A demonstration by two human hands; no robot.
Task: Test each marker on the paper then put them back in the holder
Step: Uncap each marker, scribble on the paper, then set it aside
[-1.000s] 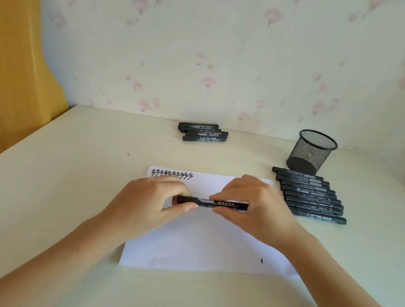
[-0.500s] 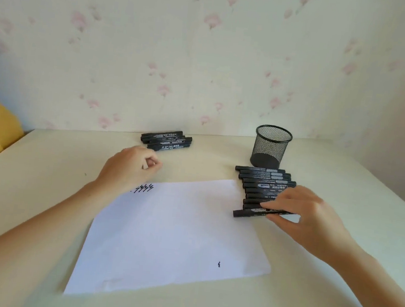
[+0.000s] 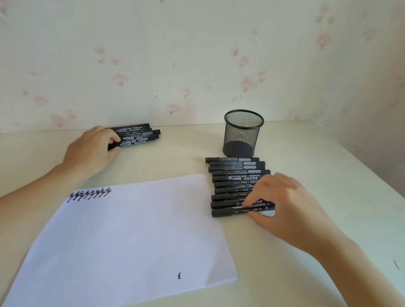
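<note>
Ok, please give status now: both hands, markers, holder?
Left hand grips a black marker at the far pile. Right hand pinches the nearest marker of the row. Black mesh holder looks empty, unobstructed.

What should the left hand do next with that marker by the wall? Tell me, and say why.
Probably lift it and carry it over the paper. The left hand grips a marker at the near edge of the small pile, the right hand rests on the long row, and the mesh holder looks empty.
</note>
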